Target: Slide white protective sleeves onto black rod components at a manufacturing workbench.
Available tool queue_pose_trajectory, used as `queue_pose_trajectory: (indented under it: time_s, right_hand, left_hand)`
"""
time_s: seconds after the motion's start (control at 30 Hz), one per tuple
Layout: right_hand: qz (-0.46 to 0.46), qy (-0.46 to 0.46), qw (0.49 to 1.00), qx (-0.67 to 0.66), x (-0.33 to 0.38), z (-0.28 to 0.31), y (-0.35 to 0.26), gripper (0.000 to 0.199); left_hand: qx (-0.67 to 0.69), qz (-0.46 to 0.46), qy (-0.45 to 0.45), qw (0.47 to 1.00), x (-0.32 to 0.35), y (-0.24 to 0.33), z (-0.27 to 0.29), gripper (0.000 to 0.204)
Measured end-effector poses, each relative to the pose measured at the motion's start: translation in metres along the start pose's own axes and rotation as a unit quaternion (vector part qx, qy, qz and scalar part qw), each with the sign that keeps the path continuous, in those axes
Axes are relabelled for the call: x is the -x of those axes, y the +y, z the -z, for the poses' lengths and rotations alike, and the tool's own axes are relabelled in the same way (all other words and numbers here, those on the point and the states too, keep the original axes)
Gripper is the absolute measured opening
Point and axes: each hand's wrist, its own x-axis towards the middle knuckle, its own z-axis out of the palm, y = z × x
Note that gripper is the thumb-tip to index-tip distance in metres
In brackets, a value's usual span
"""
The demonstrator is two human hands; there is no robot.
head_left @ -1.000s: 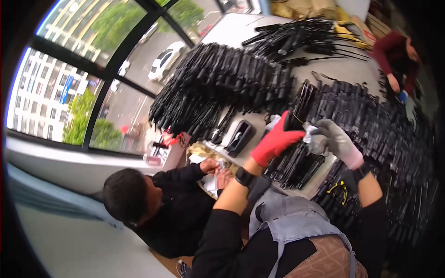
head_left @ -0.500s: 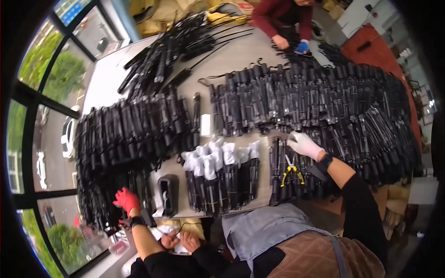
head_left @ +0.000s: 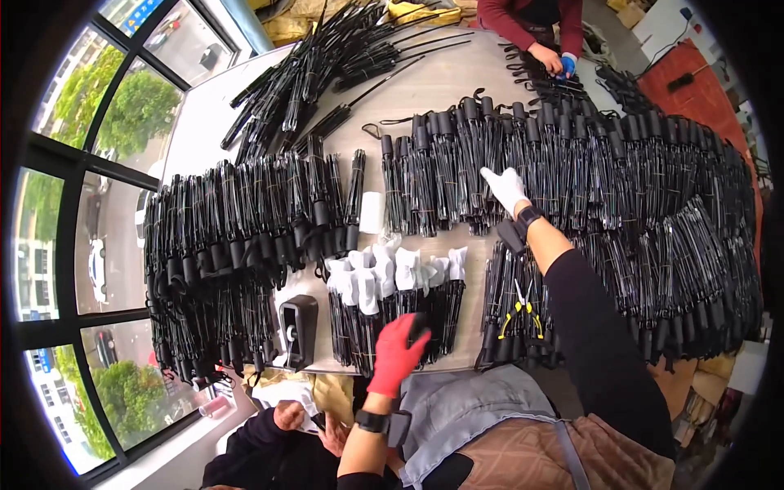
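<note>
My right hand (head_left: 506,191), in a white glove, reaches over a long row of black folding-umbrella frames (head_left: 433,163); its fingers look stretched out. In a red glove, my left hand (head_left: 395,356) is in front of the near umbrellas with white-wrapped ends (head_left: 380,278). Its fingers are curled, with a dark piece at the tips that I cannot make out. Yellow-handled pliers (head_left: 521,310) lie on frames below my right forearm. A black tape dispenser (head_left: 297,331) stands left of my left hand.
Rows of umbrella frames (head_left: 237,204) cover the table's left side. Loose long frames (head_left: 306,82) are heaped at the back. Across the table, a person in a red sleeve (head_left: 510,20) handles frames. Another person's hands (head_left: 290,415) are at the near left, beside the windows (head_left: 122,237).
My left hand has moved right from the left-hand rows to the front of the white-wrapped umbrellas. My right hand has moved up and slightly left, from near the pliers to the far row.
</note>
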Motion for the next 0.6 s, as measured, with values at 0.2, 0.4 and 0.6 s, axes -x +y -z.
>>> queue_pose_trajectory:
  time_s: [0.2, 0.4, 0.6]
  right_hand:
    - [-0.013, -0.261, 0.955, -0.140, 0.005, 0.079, 0.011, 0.036]
    - [-0.002, -0.419, 0.871, -0.257, 0.104, 0.213, -0.005, 0.027]
    - [0.104, -0.414, 0.843, -0.326, 0.191, 0.270, -0.021, 0.027]
  left_hand:
    - [-0.079, -0.145, -0.007, 0.986, -0.019, 0.040, -0.044, 0.049]
    - [-0.245, -0.280, 0.093, 0.924, -0.111, 0.143, -0.031, 0.069]
    - [0.150, -0.357, 0.174, 0.905, -0.139, 0.214, -0.042, 0.069]
